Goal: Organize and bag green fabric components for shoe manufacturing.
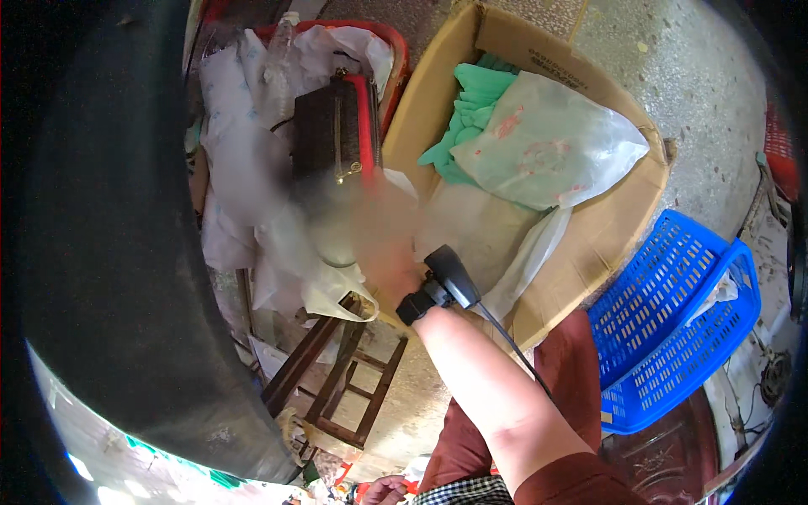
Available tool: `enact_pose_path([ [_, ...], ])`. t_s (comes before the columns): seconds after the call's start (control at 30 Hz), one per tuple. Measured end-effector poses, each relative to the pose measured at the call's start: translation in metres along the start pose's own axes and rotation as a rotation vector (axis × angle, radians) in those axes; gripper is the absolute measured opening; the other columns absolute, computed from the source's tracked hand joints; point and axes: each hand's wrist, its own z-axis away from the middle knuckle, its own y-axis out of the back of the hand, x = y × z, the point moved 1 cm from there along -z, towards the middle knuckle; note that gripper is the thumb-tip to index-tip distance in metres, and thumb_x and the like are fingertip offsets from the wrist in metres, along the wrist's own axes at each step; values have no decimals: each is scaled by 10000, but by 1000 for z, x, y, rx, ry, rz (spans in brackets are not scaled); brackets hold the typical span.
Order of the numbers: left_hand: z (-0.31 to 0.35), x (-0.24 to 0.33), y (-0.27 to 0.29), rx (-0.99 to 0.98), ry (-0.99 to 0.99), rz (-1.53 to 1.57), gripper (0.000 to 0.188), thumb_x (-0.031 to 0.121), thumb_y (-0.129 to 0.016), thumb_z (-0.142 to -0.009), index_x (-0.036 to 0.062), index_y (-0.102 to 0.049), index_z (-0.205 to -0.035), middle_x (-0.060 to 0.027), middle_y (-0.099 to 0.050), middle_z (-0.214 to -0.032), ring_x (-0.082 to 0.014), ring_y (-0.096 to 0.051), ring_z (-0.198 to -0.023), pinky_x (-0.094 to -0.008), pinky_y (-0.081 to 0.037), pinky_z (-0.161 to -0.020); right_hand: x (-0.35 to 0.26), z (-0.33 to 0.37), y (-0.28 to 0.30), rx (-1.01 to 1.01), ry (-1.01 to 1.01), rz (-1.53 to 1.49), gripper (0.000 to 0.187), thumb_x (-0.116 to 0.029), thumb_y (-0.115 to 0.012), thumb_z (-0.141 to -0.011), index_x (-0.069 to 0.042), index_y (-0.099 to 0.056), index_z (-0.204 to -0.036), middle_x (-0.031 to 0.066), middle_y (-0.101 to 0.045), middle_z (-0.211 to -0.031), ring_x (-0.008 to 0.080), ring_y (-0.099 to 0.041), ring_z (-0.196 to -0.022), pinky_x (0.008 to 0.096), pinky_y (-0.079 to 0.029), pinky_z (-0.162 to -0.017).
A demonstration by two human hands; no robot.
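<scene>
My right hand (pixel 383 227) reaches between a cardboard box and a red basin. Its fingers are smeared by blur, so I cannot tell what they hold. A black device on a strap (pixel 412 308) sits at that wrist, with a cable trailing from it. Just beyond the hand lies a dark bag with red trim and a zipper (pixel 324 135), among white plastic bags (pixel 231 151) in the red basin (pixel 397 55). At the lower edge my left hand (pixel 387 490) shows in part, with fingers curled; what they hold, if anything, is hidden.
The cardboard box (pixel 606 244) holds flat teal pieces (pixel 471 105) and a translucent bag (pixel 551 139). A blue plastic basket (pixel 661 295) stands at the right. Dark wooden stool legs (pixel 374 391) lie below the box. A large dark surface (pixel 126 252) fills the left side.
</scene>
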Motion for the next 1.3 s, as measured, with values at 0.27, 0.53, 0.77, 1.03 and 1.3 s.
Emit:
enact_pose_path([
  [0.27,-10,-1,3,-55,38,67,220,79,-599,-961,40,-649,-1172,-24,-646,-992,-127,-594,-927,-275,-486,-842,27,15,-62,-41,111,97,877,-169,-733,-819,85,-229,-1490,300,-549,-1228,465,-570,-1096,502,-478,-948],
  [0.53,-12,22,-2,6,-2,14,108,38,-595,-926,38,-654,-1017,-39,-628,-944,-150,-594,-905,-297,-485,-848,16,12,-48,-281,38,249,661,-177,-701,-842,28,-439,-1413,247,-618,-1168,410,-615,-1054,475,-499,-921],
  [0.77,-18,16,-1,-33,33,1,164,49,-602,-936,26,-663,-1087,-19,-638,-932,-130,-595,-902,-280,-481,-833,96,72,77,-526,-235,519,484,-167,-646,-885,-55,-539,-1343,175,-651,-1201,342,-642,-1094,417,-530,-868],
  [1.03,-36,-1,-11,-84,73,-61,161,101,-614,-943,52,-642,-1094,-15,-614,-1044,-127,-568,-960,-283,-458,-876,216,102,130,-858,75,1454,521,-246,-499,-940,-148,-475,-1452,98,-527,-1445,262,-546,-1262,422,-405,-1081],
  [1.3,-34,-31,1,-74,96,28,220,152,-635,-959,66,-637,-1162,-28,-621,-1075,-134,-589,-950,-292,-498,-860,201,76,178,-1104,-460,1515,559,-447,-409,-1011,-153,-422,-1487,108,-426,-1539,288,-446,-1377,436,-373,-1117],
])
